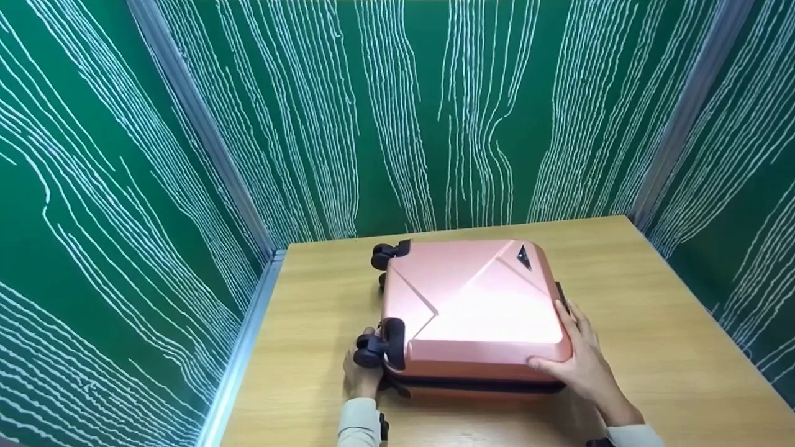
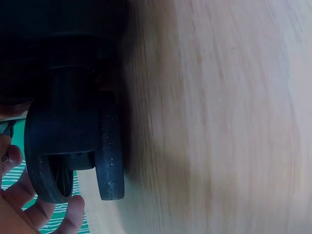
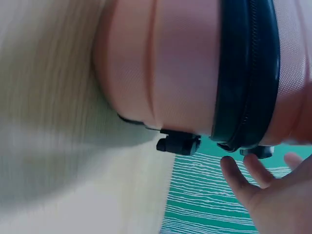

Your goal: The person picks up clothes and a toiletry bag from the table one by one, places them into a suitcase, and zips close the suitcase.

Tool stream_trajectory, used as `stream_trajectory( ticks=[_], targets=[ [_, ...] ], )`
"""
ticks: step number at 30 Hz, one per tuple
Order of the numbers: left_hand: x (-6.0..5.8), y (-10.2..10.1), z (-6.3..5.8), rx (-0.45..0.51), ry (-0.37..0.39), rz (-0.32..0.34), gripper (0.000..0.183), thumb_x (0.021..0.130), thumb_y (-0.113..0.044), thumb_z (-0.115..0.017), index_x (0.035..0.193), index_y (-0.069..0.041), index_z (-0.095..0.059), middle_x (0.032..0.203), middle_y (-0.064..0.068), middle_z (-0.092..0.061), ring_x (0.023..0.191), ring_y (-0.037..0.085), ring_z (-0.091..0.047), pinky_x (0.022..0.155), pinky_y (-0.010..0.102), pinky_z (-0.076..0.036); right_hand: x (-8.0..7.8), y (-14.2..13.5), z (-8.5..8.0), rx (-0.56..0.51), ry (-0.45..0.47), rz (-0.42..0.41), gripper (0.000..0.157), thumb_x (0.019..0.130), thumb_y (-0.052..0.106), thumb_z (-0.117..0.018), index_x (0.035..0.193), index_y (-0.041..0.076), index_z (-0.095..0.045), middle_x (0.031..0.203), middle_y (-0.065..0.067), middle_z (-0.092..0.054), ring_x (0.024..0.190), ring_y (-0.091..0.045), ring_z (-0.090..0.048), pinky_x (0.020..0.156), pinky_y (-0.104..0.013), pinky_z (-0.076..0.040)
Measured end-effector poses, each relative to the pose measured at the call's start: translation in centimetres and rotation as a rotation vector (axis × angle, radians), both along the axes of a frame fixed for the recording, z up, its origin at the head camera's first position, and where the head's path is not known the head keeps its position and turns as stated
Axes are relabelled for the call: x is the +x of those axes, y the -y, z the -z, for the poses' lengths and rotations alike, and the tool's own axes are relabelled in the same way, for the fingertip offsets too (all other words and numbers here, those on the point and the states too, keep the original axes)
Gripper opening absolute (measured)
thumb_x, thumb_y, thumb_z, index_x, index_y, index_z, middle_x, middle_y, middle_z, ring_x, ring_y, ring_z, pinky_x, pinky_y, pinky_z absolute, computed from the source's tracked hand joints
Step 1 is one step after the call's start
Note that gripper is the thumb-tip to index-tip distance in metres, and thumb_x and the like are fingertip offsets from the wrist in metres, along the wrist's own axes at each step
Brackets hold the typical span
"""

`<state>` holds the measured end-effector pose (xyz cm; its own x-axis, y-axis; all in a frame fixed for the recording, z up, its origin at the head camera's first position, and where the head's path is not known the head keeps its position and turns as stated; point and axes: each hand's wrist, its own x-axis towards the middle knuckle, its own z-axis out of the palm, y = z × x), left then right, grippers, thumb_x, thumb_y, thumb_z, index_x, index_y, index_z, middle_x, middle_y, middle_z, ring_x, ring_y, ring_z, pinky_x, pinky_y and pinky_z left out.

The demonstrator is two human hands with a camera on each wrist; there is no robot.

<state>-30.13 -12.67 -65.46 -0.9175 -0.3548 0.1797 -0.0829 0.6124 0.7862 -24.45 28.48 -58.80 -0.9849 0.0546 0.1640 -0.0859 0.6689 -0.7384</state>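
Observation:
A pink hard-shell suitcase [image 1: 472, 304] lies flat on the wooden table, its black caster wheels [image 1: 371, 352] pointing left. A dark zipper band [image 3: 248, 73] runs round its side. My left hand [image 1: 360, 380] is at the near wheel corner, partly hidden behind the caster. In the left wrist view its fingers [image 2: 39, 210] show past the twin wheel, loosely bent; whether they touch the case cannot be seen. My right hand [image 1: 584, 363] rests against the near right corner, thumb on the near edge and extended fingers along the right end, close to a black part there.
The table [image 1: 323, 292] has wood grain and a metal frame [image 1: 248, 329] along its left edge. Green panels [image 1: 397, 112] with white wavy lines stand behind it and on both sides.

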Motion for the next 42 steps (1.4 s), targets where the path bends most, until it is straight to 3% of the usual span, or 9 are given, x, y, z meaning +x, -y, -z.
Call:
stream_trajectory(
  ticks=[6,10,14,17,21,26,31,37,42],
  targets=[
    [-0.2,-0.2,-0.2,-0.051,-0.051,-0.012,0.016,0.099,-0.043,-0.060,0.094,-0.030,-0.069,0.089,0.009,-0.076,0.087,0.041,-0.073,0.075,0.057,-0.056,0.2,0.7,0.1,0.179,-0.178,0.005,0.144,0.050,0.067,-0.093,0.165,0.023,-0.019,0.168,-0.016,-0.024,0.148,-0.051,-0.023,0.101,-0.084,-0.030],
    [-0.3,-0.2,-0.1,-0.099,-0.098,0.000,0.015,0.100,-0.038,-0.059,0.094,-0.028,-0.068,0.087,0.008,-0.076,0.086,0.041,-0.073,0.074,0.058,-0.056,0.4,1.8,0.7,0.174,-0.374,-0.004,0.132,0.045,0.059,-0.098,0.156,0.017,-0.043,0.165,-0.013,-0.036,0.148,-0.053,-0.029,0.101,-0.079,-0.036],
    [-0.3,-0.2,0.0,-0.054,-0.086,-0.015,0.014,0.098,-0.036,-0.062,0.101,-0.027,-0.071,0.091,0.012,-0.076,0.088,0.042,-0.073,0.078,0.058,-0.056,0.5,2.4,0.9,0.227,-0.471,0.033,0.120,0.044,0.064,-0.096,0.148,0.021,-0.055,0.162,-0.005,-0.043,0.140,-0.052,-0.044,0.076,-0.063,-0.055],
    [-0.1,-0.2,0.0,0.015,-0.048,-0.033,0.018,0.096,-0.034,-0.064,0.102,-0.020,-0.073,0.094,0.016,-0.075,0.091,0.042,-0.072,0.081,0.057,-0.056,0.6,2.5,1.0,0.285,-0.485,0.084,0.119,0.043,0.070,-0.093,0.147,0.024,-0.056,0.161,0.001,-0.045,0.134,-0.043,-0.054,0.057,-0.044,-0.053],
    [0.3,-0.2,0.0,0.099,-0.008,-0.065,0.027,0.096,-0.036,-0.064,0.097,-0.011,-0.073,0.096,0.018,-0.074,0.096,0.042,-0.072,0.087,0.056,-0.056,0.9,2.6,1.2,0.321,-0.495,0.119,0.119,0.044,0.075,-0.091,0.146,0.023,-0.058,0.158,0.002,-0.049,0.123,-0.037,-0.063,0.051,-0.031,-0.044],
    [0.7,-0.4,0.0,0.188,0.013,-0.078,0.035,0.099,-0.040,-0.059,0.100,-0.008,-0.074,0.098,0.016,-0.074,0.098,0.039,-0.071,0.090,0.054,-0.055,1.1,2.7,1.2,0.333,-0.494,0.149,0.118,0.044,0.076,-0.090,0.145,0.024,-0.059,0.156,0.004,-0.051,0.106,-0.036,-0.071,0.047,-0.025,-0.033],
    [1.4,-0.8,0.1,0.280,0.040,-0.087,0.028,0.097,-0.032,-0.062,0.100,-0.006,-0.071,0.096,0.014,-0.071,0.093,0.031,-0.068,0.092,0.052,-0.054,1.0,2.6,1.0,0.354,-0.507,0.152,0.116,0.045,0.077,-0.089,0.144,0.023,-0.060,0.155,0.003,-0.054,0.100,-0.036,-0.073,0.046,-0.023,-0.030],
    [2.4,-1.5,0.3,0.136,-0.103,-0.068,0.014,0.093,-0.019,-0.066,0.085,-0.008,-0.069,0.082,0.014,-0.070,0.081,0.037,-0.071,0.078,0.054,-0.056,1.0,2.5,0.6,0.392,-0.506,0.175,0.115,0.045,0.078,-0.088,0.143,0.023,-0.061,0.154,0.005,-0.054,0.086,-0.034,-0.072,0.047,-0.023,-0.025],
    [3.5,-2.1,0.8,0.059,-0.197,-0.088,0.019,0.090,-0.007,-0.066,0.071,-0.009,-0.063,0.068,0.013,-0.067,0.069,0.041,-0.070,0.065,0.055,-0.053,1.2,2.6,0.5,0.407,-0.481,0.178,0.114,0.047,0.081,-0.085,0.143,0.024,-0.061,0.154,0.005,-0.054,0.079,-0.030,-0.069,0.047,-0.023,-0.023]
  ],
)
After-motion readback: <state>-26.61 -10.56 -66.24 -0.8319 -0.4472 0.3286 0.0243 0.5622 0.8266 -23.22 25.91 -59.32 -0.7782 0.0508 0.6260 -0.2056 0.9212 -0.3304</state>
